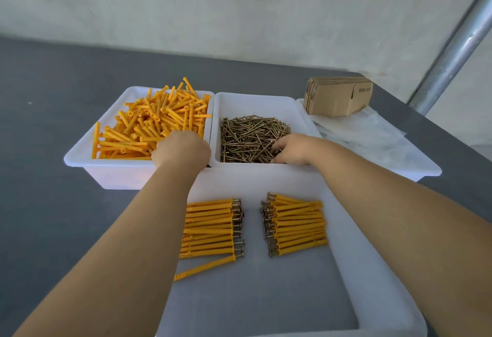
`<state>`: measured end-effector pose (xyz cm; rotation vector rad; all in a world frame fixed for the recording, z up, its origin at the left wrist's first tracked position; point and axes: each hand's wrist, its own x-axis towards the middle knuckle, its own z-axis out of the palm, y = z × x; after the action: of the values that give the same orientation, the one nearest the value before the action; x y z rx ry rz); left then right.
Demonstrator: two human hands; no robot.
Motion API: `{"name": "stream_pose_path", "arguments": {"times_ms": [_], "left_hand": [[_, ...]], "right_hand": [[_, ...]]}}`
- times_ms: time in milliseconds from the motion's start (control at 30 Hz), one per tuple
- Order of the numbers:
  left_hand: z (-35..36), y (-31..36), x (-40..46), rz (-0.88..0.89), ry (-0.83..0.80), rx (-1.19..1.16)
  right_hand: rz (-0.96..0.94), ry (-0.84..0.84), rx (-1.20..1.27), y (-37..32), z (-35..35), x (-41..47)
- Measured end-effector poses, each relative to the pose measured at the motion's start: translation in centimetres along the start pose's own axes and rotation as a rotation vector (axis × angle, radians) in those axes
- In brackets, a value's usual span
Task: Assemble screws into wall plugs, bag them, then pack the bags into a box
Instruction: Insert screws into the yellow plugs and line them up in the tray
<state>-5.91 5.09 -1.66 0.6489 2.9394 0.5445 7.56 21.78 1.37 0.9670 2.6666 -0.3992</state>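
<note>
A white bin (pixel 80 154) at the left holds a heap of orange wall plugs (pixel 149 123). My left hand (pixel 182 147) reaches into its near right corner, fingers curled down among the plugs; whether it holds one is hidden. The middle white bin (pixel 255 102) holds brass screws (pixel 250 139). My right hand (pixel 292 149) lies on the screws at the near right, fingers bent into the pile. In the near white tray (pixel 359 270) lie two rows of plugs fitted with screws, a left row (pixel 213 227) and a right row (pixel 298 226).
A stack of flat cardboard boxes (pixel 338 98) stands at the back right, on a white bin (pixel 426 170) with clear plastic bags (pixel 370 134). A metal pole (pixel 452 52) slants up at the right. All stand on a grey table (pixel 40 150).
</note>
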Motion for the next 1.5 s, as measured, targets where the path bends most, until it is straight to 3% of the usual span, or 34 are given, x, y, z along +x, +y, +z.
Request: {"name": "stream_pose_path", "arguments": {"times_ms": [100, 267, 400, 500, 633, 767, 867, 933, 1033, 1100, 1267, 1400, 1500], "left_hand": [[0.1, -0.2, 0.2, 0.038, 0.107, -0.104], [-0.2, -0.4, 0.2, 0.148, 0.398, -0.292], [-0.9, 0.5, -0.8, 0.358, 0.688, -0.4], [-0.8, 1.1, -1.5, 0.474, 0.715, -0.439], [-0.6, 1.8, -1.5, 0.449, 0.676, -0.48], [-0.7, 1.8, -1.7, 0.471, 0.624, -0.69], [-0.7, 2.0, -2.1, 0.534, 0.649, -0.713], [-0.8, 2.4, -2.4, 0.585, 0.642, -0.674], [-0.9, 2.8, -2.9, 0.681, 0.564, -0.632], [-0.8, 3.2, -3.3, 0.699, 0.533, -0.636], [-1.4, 3.1, -3.6, 0.624, 0.516, -0.646], [-1.5, 3.1, -4.3, 0.841, 0.335, -0.44], [-1.1, 3.8, -5.2, 0.954, 0.18, -0.368]], "right_hand": [[-0.02, -0.078, -0.149, -0.9, -0.1, 0.6], [-0.025, 0.037, 0.03, -0.7, 0.6, 1.3], [-0.037, 0.06, 0.082, -0.3, 0.9, 1.6], [-0.032, 0.143, 0.174, 0.2, 1.3, 1.8], [-0.096, 0.44, 0.581, 0.8, 2.1, 1.4], [-0.094, 0.518, 1.307, 1.2, 0.7, 0.0], [-0.129, 0.599, 1.554, 1.6, -0.7, -1.8], [-0.143, 0.684, 1.428, 1.7, -1.0, -3.0], [-0.257, 0.776, 0.975, 1.1, 0.2, -4.3], [-0.337, 0.79, 0.812, 0.5, 1.6, -4.9], [-0.384, 0.739, 0.679, -0.3, 3.8, -5.5], [-0.364, 0.954, 0.594, 0.2, 3.6, -6.2], [-0.471, 0.973, 0.626, 0.5, 3.6, -6.4]]}}
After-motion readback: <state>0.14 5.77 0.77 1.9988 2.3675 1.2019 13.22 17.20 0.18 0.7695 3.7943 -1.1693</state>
